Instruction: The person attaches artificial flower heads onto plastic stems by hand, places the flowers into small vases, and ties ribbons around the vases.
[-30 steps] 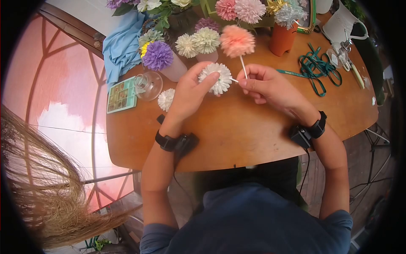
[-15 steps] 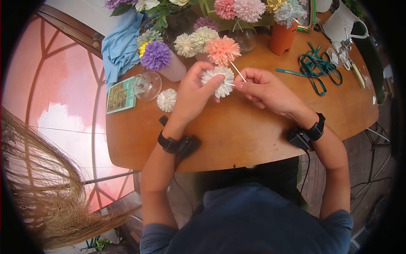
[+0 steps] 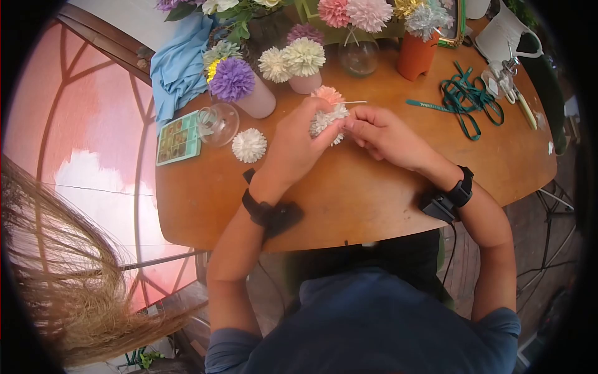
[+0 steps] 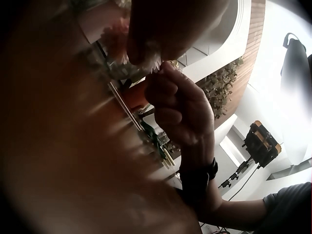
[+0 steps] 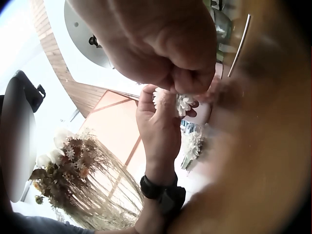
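Note:
In the head view the left hand [image 3: 294, 144] grips a white flower head [image 3: 329, 122], thumb across its near side. The right hand [image 3: 391, 137] pinches at the flower's right edge, its fingertips meeting the left thumb. Behind the white flower a peach flower [image 3: 328, 95] shows in part, and a white stick [image 3: 350, 102] points right above the hands. What lies between the right fingertips is hidden. The right wrist view shows the white flower [image 5: 183, 104] between the left fingers, below the right hand [image 5: 161, 44].
A second white flower head [image 3: 249, 145] lies left of the hands, near a glass vase [image 3: 218, 124] and a green compartment box [image 3: 179, 138]. Vases with flowers stand behind. At right are a green ribbon [image 3: 464, 103], an orange pot [image 3: 416, 57] and scissors [image 3: 526, 111].
The peach flower has dropped from above the hands to behind the white flower, its stick swinging to point right. The white flower has tilted, and the hands have drawn together.

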